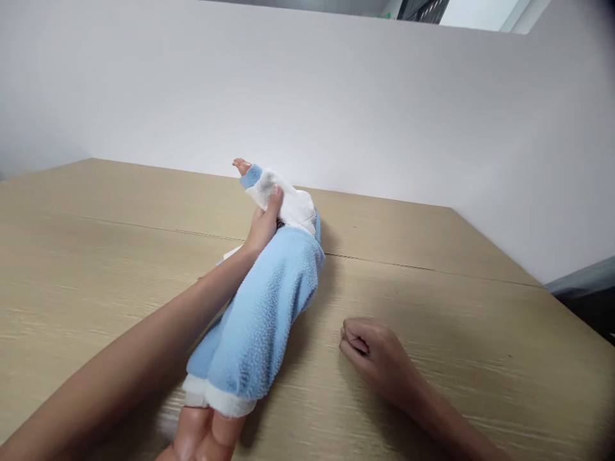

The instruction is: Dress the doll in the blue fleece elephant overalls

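A baby doll [269, 307] in a blue and white fleece outfit lies on its side along the table, its bare legs towards me. One small doll hand pokes out of a blue cuff at the far end; its head is hidden. My left hand [266, 221] grips the doll at the raised white sleeve, thumb on top, the other fingers out of sight behind it. To the right of the doll, apart from it, my right hand [372, 352] rests on the tabletop, curled into a fist with nothing visible in it.
The wooden table [432, 294] has a seam running across it. Behind it rises a pale wall [307, 96] with an opening at the top. A dark object [589, 298] stands beyond the table's right edge.
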Motion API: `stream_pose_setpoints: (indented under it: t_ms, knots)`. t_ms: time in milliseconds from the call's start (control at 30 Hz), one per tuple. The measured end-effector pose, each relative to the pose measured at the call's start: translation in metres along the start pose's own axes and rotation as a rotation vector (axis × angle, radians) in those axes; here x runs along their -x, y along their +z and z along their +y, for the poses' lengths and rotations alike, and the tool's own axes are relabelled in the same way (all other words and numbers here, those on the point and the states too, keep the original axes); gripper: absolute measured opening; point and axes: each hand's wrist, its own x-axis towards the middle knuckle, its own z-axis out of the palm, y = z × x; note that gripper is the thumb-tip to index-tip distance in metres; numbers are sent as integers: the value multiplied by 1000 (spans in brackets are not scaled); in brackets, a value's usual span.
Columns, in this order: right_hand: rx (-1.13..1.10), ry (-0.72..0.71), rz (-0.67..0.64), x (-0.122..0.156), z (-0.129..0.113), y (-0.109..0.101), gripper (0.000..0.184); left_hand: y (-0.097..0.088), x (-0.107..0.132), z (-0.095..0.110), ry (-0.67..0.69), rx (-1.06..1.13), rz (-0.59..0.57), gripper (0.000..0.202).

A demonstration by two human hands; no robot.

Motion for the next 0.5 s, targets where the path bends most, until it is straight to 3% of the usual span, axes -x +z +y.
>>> stream_pose_setpoints:
  t_ms: [100, 233, 333, 433, 500]
  knots:
    - [-24, 35, 10, 0, 0, -1, 38, 15, 5, -1, 50, -26, 29, 74]
    - [-101, 88, 64, -4, 2, -4, 37, 38, 12, -6, 103, -171, -73, 56]
    - [-224, 207, 184, -13, 12, -12, 39, 54, 15, -13, 239, -361, -163, 44]
    - [-601, 393, 304, -22, 24, -28, 35, 69, 17, -20, 372, -563, -334, 43]
    - [-944, 498, 282, -27, 31, -44, 52, 77, 21, -23, 412, -735, -464, 43]
